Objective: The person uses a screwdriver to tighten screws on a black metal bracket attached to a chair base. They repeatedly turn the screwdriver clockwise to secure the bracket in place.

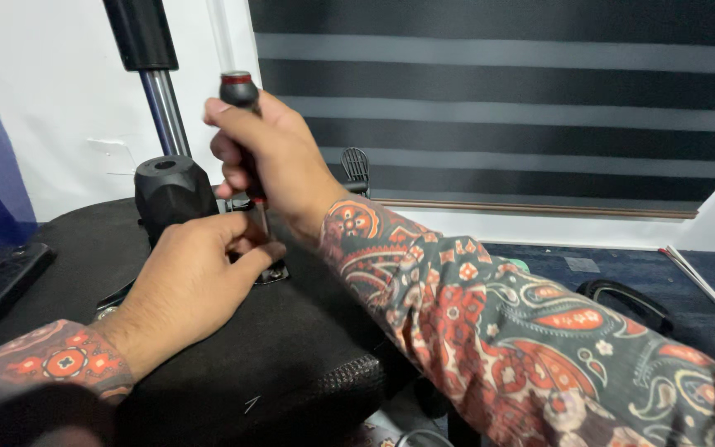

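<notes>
A: What am I seeing nearest the camera?

B: I'm looking at the left hand [188, 277], lying on the black upturned chair seat [291, 348]. Its grip is pinching narrow, fingertips pressed down around the lower end of the screwdriver shaft, right at a small metal plate [273, 271] on the seat. I cannot tell what is under the fingertips.

A: And the other hand?

B: Just beyond, the right hand [271, 161] is wrapping fully closed around the screwdriver [242, 95], which is standing nearly upright. I'm seeing the black handle with a red ring poking out above the fist, and the shaft running down into the left fingers. Both sleeves are showing a red patterned fabric.

A: What is sitting behind them?

B: A black plastic hub [171, 190] is standing just beside the left hand, with a chrome gas cylinder [163, 108] rising out of it. Farther back, a dark striped blind [498, 99] is covering the wall, above a blue carpeted floor [622, 265].
</notes>
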